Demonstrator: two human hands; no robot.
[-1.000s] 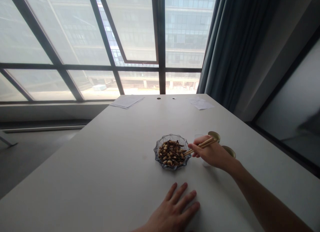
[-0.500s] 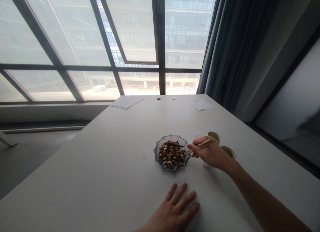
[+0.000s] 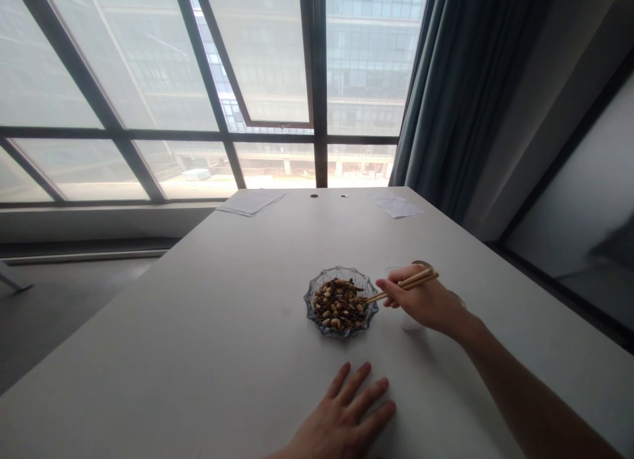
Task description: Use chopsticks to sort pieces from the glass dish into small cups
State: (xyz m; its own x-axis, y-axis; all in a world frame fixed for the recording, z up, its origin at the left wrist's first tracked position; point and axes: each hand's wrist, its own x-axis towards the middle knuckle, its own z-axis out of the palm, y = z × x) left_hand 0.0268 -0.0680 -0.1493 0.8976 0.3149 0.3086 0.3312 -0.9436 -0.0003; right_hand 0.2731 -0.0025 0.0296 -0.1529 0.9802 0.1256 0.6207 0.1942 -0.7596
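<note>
Chopsticks [image 3: 420,278], held in the fingers of my right hand [image 3: 421,304], slant at the right side of a glass bowl [image 3: 339,272]. Their long axis runs sideways, tips pointing left into mixed nuts and seeds [image 3: 339,308]. They seem to be at the gripping stage, which calls for a light, even squeeze. Nearer me than the bowl, my left hand [image 3: 341,416] lies on the tabletop [image 3: 222,327], fingers spread wide, holding nothing.

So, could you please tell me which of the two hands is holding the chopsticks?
The right hand grips the chopsticks; the left hand lies spread on the white table.
</note>
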